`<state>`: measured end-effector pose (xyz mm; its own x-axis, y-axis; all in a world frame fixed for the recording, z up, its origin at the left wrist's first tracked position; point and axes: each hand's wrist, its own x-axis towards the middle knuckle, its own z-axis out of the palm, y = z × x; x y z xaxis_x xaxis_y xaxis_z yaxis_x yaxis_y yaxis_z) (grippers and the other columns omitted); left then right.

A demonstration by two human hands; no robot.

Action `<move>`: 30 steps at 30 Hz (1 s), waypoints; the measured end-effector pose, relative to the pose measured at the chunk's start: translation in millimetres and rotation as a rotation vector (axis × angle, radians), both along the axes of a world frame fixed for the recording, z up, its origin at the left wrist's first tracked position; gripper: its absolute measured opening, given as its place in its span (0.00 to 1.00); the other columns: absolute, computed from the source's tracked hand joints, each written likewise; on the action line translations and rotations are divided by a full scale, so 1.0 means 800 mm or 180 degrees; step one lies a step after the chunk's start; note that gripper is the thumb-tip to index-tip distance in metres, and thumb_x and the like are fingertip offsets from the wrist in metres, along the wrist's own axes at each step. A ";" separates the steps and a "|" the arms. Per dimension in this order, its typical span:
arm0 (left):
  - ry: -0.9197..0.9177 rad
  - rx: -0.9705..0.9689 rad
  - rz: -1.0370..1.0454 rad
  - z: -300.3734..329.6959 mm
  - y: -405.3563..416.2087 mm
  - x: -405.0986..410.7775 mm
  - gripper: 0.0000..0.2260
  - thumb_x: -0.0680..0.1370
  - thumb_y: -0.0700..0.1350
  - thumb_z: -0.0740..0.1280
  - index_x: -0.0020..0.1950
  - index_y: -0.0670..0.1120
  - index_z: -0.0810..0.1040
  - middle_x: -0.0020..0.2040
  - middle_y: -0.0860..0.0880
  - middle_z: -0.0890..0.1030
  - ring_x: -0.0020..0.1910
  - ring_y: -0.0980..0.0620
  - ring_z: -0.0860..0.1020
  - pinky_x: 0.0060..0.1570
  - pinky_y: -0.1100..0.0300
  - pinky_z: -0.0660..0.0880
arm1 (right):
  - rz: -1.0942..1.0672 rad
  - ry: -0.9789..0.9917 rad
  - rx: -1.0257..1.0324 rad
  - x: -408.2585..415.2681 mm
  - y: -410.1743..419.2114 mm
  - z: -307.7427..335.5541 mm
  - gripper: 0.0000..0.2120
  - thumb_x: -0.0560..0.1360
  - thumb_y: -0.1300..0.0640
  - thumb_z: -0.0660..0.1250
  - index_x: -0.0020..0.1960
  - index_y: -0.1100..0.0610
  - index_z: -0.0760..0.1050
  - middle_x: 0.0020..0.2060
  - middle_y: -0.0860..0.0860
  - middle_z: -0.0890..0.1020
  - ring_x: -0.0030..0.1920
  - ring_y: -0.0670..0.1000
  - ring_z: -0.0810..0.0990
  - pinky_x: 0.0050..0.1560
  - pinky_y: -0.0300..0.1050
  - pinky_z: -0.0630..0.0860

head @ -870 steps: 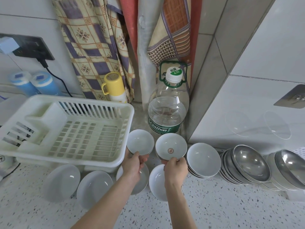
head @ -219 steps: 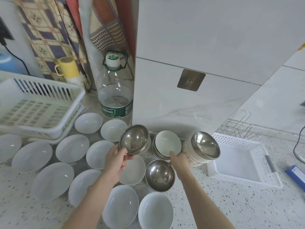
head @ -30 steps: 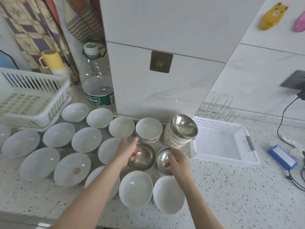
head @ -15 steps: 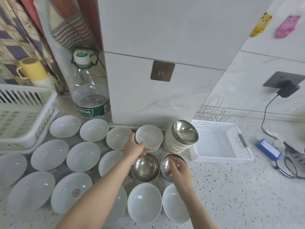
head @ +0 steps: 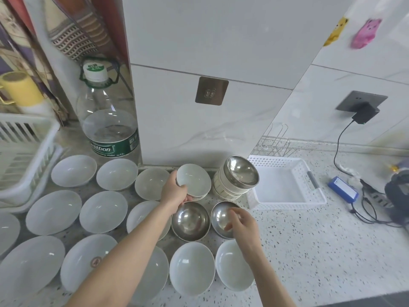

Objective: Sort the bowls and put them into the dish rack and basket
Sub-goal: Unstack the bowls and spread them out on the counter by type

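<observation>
Our left hand [head: 173, 192] grips the near rim of a white bowl [head: 194, 181], thumb on the rim, the bowl tilted atop a short stack of the same kind. Our right hand [head: 242, 224] hangs over a steel bowl [head: 219, 218], fingers loosely curled with the tips at its inner wall; whether it has a hold, we cannot tell. A second steel bowl [head: 190, 221] sits between the hands, on the table [head: 321, 251]. Just right of the left hand: a tilted stack topped by steel [head: 240, 175], then the white basket [head: 285, 185]. Far left of both hands: the dish rack [head: 28, 151], with white bowls spread across the table beside it.
</observation>
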<state>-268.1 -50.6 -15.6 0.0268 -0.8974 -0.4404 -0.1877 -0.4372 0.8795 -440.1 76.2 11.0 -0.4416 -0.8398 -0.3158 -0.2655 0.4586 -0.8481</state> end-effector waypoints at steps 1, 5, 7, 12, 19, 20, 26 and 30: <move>0.0048 0.0007 -0.0003 0.003 0.000 0.002 0.23 0.76 0.32 0.55 0.62 0.58 0.70 0.39 0.46 0.81 0.23 0.53 0.80 0.17 0.64 0.65 | 0.0008 -0.0010 -0.0003 0.001 -0.001 0.001 0.06 0.77 0.55 0.64 0.50 0.48 0.79 0.28 0.47 0.83 0.29 0.39 0.79 0.34 0.36 0.72; 0.0279 0.0098 0.0098 0.015 0.005 0.019 0.27 0.76 0.32 0.56 0.70 0.57 0.68 0.33 0.44 0.81 0.23 0.53 0.78 0.17 0.64 0.64 | 0.0120 0.0025 0.0085 0.005 -0.014 0.004 0.07 0.78 0.55 0.63 0.47 0.46 0.79 0.29 0.46 0.83 0.28 0.38 0.78 0.32 0.33 0.71; 0.0528 0.0226 0.0230 0.020 0.011 0.034 0.28 0.76 0.31 0.56 0.72 0.54 0.67 0.32 0.41 0.81 0.24 0.52 0.76 0.17 0.65 0.62 | 0.0259 0.0096 0.0230 0.007 -0.029 0.005 0.08 0.77 0.55 0.62 0.44 0.47 0.79 0.30 0.46 0.84 0.28 0.40 0.76 0.36 0.38 0.71; 0.1281 0.0424 0.0549 0.025 0.034 0.076 0.21 0.76 0.29 0.53 0.62 0.48 0.72 0.29 0.41 0.82 0.20 0.57 0.72 0.16 0.68 0.59 | 0.0445 0.0083 0.0526 0.027 -0.083 0.006 0.12 0.75 0.50 0.64 0.36 0.55 0.75 0.28 0.47 0.81 0.24 0.40 0.73 0.33 0.40 0.68; 0.1641 0.0450 0.0969 0.018 0.061 0.123 0.21 0.77 0.29 0.55 0.63 0.47 0.74 0.34 0.40 0.84 0.22 0.59 0.71 0.17 0.69 0.62 | 0.0427 0.0300 0.0919 0.054 -0.135 -0.018 0.12 0.75 0.56 0.62 0.37 0.62 0.73 0.34 0.58 0.84 0.40 0.59 0.84 0.45 0.50 0.79; 0.1663 0.0451 0.1013 0.017 0.063 0.128 0.20 0.77 0.30 0.55 0.63 0.47 0.74 0.34 0.40 0.84 0.22 0.59 0.71 0.17 0.69 0.62 | 0.0456 0.0395 0.0930 0.056 -0.139 -0.022 0.12 0.75 0.57 0.62 0.36 0.61 0.73 0.32 0.58 0.84 0.38 0.58 0.83 0.45 0.50 0.79; 0.1611 0.0474 0.1080 0.015 0.070 0.147 0.19 0.78 0.30 0.55 0.65 0.44 0.73 0.33 0.40 0.83 0.21 0.60 0.71 0.17 0.69 0.63 | 0.0442 0.0677 0.0946 0.070 -0.150 -0.030 0.02 0.71 0.67 0.61 0.42 0.63 0.71 0.32 0.56 0.81 0.43 0.61 0.83 0.41 0.48 0.78; 0.1572 0.0502 0.1079 0.016 0.073 0.149 0.19 0.77 0.30 0.55 0.63 0.45 0.73 0.34 0.40 0.84 0.21 0.59 0.72 0.17 0.69 0.64 | 0.0368 0.0700 0.0959 0.073 -0.152 -0.030 0.14 0.71 0.65 0.61 0.55 0.69 0.74 0.37 0.58 0.82 0.47 0.61 0.82 0.43 0.47 0.75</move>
